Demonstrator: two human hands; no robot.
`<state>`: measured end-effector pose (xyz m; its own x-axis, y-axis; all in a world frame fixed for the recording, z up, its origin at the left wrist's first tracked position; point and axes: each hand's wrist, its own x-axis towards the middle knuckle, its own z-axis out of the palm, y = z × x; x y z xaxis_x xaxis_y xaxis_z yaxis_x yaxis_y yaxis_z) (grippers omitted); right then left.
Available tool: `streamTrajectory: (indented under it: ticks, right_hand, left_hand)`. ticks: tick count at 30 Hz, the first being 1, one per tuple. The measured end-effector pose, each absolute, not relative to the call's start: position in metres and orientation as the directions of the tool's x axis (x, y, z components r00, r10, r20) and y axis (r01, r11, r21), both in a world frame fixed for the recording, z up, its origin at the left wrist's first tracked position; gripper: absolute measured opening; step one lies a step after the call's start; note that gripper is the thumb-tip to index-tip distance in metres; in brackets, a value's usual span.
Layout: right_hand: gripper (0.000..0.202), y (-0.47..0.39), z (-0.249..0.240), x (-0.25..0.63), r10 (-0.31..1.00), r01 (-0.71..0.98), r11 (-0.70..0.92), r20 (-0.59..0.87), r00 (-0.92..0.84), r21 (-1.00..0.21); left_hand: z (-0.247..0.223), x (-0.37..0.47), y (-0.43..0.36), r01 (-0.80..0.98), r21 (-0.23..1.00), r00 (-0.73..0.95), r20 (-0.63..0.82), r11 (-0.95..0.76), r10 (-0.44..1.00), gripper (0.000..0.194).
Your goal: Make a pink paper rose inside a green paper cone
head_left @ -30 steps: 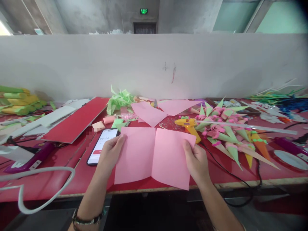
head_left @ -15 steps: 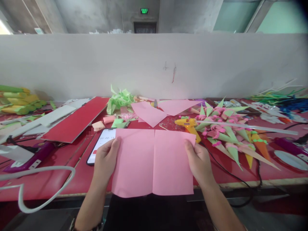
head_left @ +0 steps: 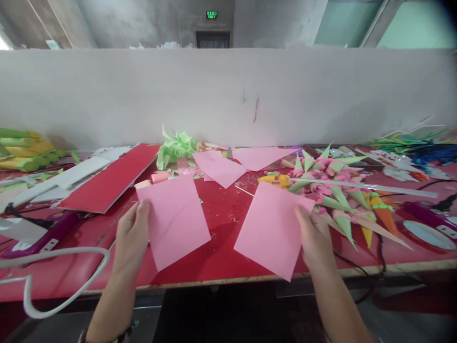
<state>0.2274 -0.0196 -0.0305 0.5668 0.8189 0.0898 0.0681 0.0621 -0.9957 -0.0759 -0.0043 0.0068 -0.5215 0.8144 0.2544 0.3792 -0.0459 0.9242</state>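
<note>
Two separate pink paper pieces are held up over the red table point(head_left: 221, 259). My left hand point(head_left: 134, 228) pinches the outer edge of the left pink paper piece point(head_left: 176, 221), thumb on top. At the right, my right hand point(head_left: 314, 233) is closed on the outer edge of the other pink paper piece point(head_left: 271, 228). Both pieces tilt, and a gap shows the tabletop between them. The left piece covers the phone. Behind the right piece lies a yellow glue gun point(head_left: 274, 181), partly hidden, with a long clear glue stick point(head_left: 374, 187) in it.
More pink paper point(head_left: 219, 166) lies at the back, near crumpled green paper point(head_left: 176, 148). Paper cones point(head_left: 339, 190) pile up at the right. A red board point(head_left: 110, 178), a purple power strip point(head_left: 59, 233) and a white cable point(head_left: 103, 262) are at the left. A low wall point(head_left: 214, 95) stands behind.
The pink paper, in one sheet with a centre line before, is now two pieces. My hands have moved apart, each carrying one piece outward.
</note>
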Motion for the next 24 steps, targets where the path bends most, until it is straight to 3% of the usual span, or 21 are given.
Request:
streamTrajectory:
  ticks: [5,9,12,14,17,20,22,24]
  right_hand:
    - [0.040,-0.020,-0.034,0.227,0.912,0.178,-0.005,0.069,0.404,-0.984]
    - [0.040,-0.020,-0.029,0.226,0.945,0.116,0.007,0.044,0.325,-0.993]
    - [0.038,-0.017,-0.026,0.224,0.964,0.104,0.001,0.029,0.263,-0.995]
    - [0.034,-0.013,-0.026,0.224,0.980,0.167,0.009,0.042,0.197,-0.986]
    - [0.029,-0.007,-0.031,0.225,0.994,0.340,0.045,0.075,0.076,-0.939]
    - [0.023,-0.002,-0.034,0.223,0.996,0.537,0.081,0.089,-0.012,-0.840]
    - [0.021,-0.001,-0.034,0.221,0.994,0.596,0.112,0.078,-0.082,-0.795]
    - [0.020,-0.001,-0.033,0.219,0.984,0.577,0.157,0.078,-0.159,-0.802]
  left_hand:
    - [0.008,-0.061,0.026,0.293,0.953,-0.324,0.174,-0.076,0.930,0.022]
    - [0.017,-0.041,0.044,0.223,0.968,-0.233,0.163,-0.111,0.959,0.022]
    - [0.016,-0.031,0.056,0.232,0.971,-0.111,0.081,-0.053,0.991,0.034]
    - [0.011,-0.030,0.061,0.337,0.941,-0.068,0.061,-0.035,0.996,0.049]
    - [0.002,-0.031,0.057,0.660,0.739,-0.070,0.240,-0.135,0.968,0.064]
    - [-0.003,-0.025,0.037,0.882,0.362,0.116,0.457,-0.303,0.882,0.054]
    - [-0.002,-0.019,0.020,0.879,0.180,0.332,0.432,-0.441,0.838,0.040]
    - [-0.003,-0.014,0.005,0.759,0.104,0.598,0.276,-0.642,0.752,0.038]
